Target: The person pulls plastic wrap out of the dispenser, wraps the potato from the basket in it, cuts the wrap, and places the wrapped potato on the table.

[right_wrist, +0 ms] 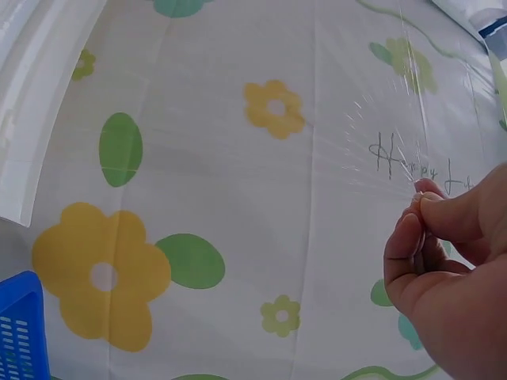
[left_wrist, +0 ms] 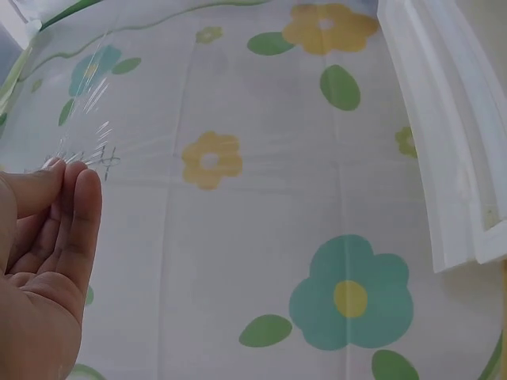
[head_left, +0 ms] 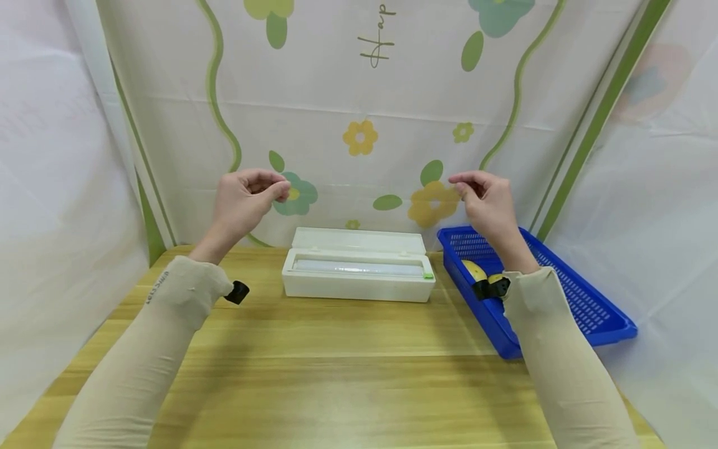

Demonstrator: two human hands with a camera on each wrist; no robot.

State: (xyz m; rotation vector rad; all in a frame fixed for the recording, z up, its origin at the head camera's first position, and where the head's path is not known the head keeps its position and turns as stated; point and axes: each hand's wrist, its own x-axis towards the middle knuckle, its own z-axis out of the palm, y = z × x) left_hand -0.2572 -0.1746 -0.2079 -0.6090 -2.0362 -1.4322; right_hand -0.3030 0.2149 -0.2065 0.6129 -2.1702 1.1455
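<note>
A sheet of clear film (left_wrist: 101, 134) is in the air in front of the patterned curtain (head_left: 359, 87), held by both hands above the table (head_left: 336, 386). The left hand (head_left: 247, 196) is at 10 o'clock from the white box (head_left: 359, 288), and its grip is together, thumb and fingertips pinching the film. The right hand (head_left: 487, 202), at 2 o'clock from the box, has its grip pinched on the film in the same way. In both wrist views fine creases fan out from the fingertips. The film runs hand to hand, its held span lying along the 9-to-3 o'clock line; whether its lower edge reaches the box cannot be made out.

The box sits on the table with its long axis also from 9 to 3 o'clock. Its lid (head_left: 359, 240) is open, raised along the 12 o'clock side, and inside lies a roll (head_left: 359, 268) parallel to the box. A small green piece (head_left: 429, 275) shows at the 3 o'clock end.

Between 3 and 4 o'clock from the box stands a blue basket (head_left: 594, 315), long axis slanting from between 10 and 11 toward between 4 and 5 o'clock. It contains yellow rounded items (head_left: 473, 270), partly hidden behind the right wrist
</note>
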